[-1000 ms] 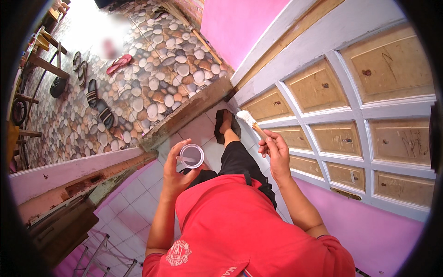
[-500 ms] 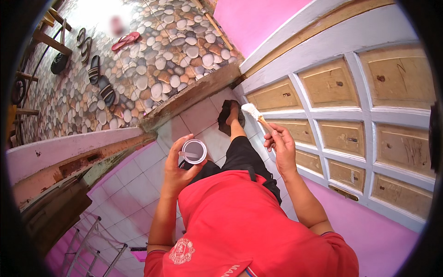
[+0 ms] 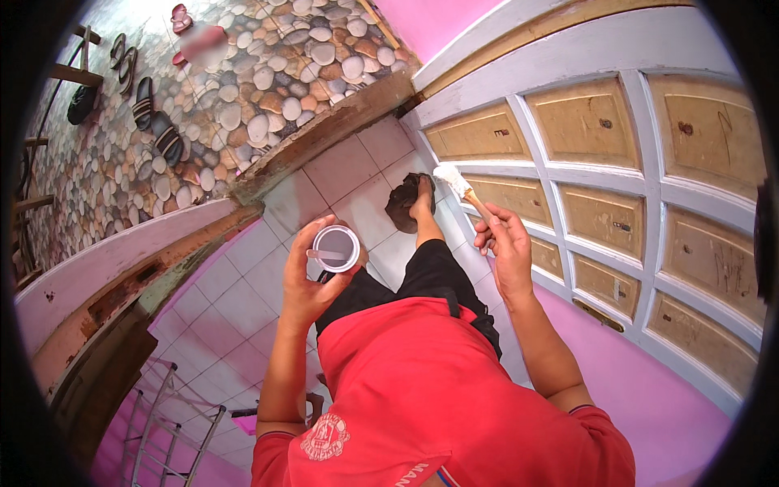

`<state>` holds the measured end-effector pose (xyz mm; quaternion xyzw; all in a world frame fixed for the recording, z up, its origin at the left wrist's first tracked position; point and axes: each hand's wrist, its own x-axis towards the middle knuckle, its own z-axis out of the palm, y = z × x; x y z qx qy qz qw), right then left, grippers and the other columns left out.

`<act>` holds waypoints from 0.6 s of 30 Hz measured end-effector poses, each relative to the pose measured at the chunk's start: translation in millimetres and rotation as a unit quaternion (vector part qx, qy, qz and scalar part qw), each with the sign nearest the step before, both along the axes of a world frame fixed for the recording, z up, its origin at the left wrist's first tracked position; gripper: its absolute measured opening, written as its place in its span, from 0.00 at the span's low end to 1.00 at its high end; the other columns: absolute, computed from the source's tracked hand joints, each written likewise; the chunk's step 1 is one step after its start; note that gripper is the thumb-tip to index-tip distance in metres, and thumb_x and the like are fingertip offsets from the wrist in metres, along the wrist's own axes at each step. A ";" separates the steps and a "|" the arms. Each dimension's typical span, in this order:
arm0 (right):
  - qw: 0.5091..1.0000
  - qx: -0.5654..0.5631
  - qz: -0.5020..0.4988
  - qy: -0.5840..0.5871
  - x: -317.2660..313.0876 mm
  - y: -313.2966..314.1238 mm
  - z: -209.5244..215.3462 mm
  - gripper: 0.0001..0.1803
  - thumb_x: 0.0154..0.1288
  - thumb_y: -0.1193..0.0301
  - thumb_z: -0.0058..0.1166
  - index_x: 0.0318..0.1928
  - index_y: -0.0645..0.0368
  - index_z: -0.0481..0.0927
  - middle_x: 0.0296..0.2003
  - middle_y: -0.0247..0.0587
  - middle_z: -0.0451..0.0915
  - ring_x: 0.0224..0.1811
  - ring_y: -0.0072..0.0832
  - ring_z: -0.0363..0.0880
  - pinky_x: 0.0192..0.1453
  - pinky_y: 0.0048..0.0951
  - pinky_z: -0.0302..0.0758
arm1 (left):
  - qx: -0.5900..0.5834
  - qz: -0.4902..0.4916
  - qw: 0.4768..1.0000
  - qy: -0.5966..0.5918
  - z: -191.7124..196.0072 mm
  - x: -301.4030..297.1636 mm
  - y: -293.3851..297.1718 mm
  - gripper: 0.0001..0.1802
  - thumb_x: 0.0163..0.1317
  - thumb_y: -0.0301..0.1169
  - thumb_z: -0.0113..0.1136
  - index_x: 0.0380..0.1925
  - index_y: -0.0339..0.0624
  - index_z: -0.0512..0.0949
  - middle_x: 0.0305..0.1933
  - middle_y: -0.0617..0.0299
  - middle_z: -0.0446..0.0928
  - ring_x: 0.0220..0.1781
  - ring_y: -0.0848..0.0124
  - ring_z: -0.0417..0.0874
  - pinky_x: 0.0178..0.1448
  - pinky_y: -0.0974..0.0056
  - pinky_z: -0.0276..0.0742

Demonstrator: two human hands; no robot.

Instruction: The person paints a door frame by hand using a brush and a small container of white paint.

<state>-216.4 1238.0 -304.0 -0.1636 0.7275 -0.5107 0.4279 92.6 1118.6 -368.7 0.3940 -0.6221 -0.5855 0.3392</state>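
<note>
My left hand [image 3: 303, 280] is wrapped around a small round cup [image 3: 337, 242] of greyish paint, held upright in front of my waist. A pale flat strip [image 3: 326, 255] lies at the cup's near-left side, across its opening. Between the thumb and fingers of my right hand [image 3: 509, 250] is a paintbrush [image 3: 475, 200], its tip up and loaded with white paint. The bristles are near the wooden door [image 3: 552, 172], whose frame bars are pale grey-white and whose panels are bare brown wood. From this view I cannot tell whether the bristles touch the door.
A raised threshold [image 3: 324, 146] separates the white tiled floor [image 3: 219, 325] from the pebble-patterned floor [image 3: 268, 81], where several sandals [image 3: 166, 138] lie. A metal ladder [image 3: 174, 430] stands at the lower left. A door handle plate [image 3: 599, 315] sits on the door's edge.
My view has shifted slightly. My right hand and the brush have moved a little right and down, while the strip in the cup has turned slightly. Both hands keep their hold.
</note>
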 end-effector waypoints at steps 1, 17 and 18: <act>1.000 0.000 -0.002 0.000 -0.8 1.6 1.2 0.16 0.81 0.71 0.47 0.62 0.63 0.76 0.39 0.40 0.83 0.33 0.20 0.81 0.36 0.22 0.74 | -0.002 -0.012 1.000 -0.006 0.7 0.7 -0.2 0.46 0.49 0.18 0.76 0.70 0.38 0.67 0.71 0.50 0.74 0.68 0.62 0.79 0.70 0.58 0.76; 0.999 -0.004 0.040 0.010 -10.7 -9.9 -13.7 0.16 0.81 0.71 0.47 0.62 0.64 0.76 0.39 0.40 0.84 0.34 0.19 0.81 0.36 0.22 0.74 | -0.040 0.030 0.998 -0.032 -29.4 3.6 17.3 0.43 0.51 0.17 0.74 0.69 0.37 0.67 0.71 0.50 0.74 0.66 0.64 0.80 0.69 0.58 0.77; 0.999 -0.002 0.034 0.007 -10.1 -9.7 -13.6 0.16 0.81 0.71 0.47 0.62 0.64 0.76 0.39 0.40 0.84 0.34 0.20 0.81 0.36 0.22 0.74 | -0.035 0.031 0.998 -0.032 -28.5 4.1 17.7 0.43 0.51 0.18 0.75 0.69 0.38 0.67 0.71 0.50 0.74 0.66 0.64 0.80 0.69 0.58 0.76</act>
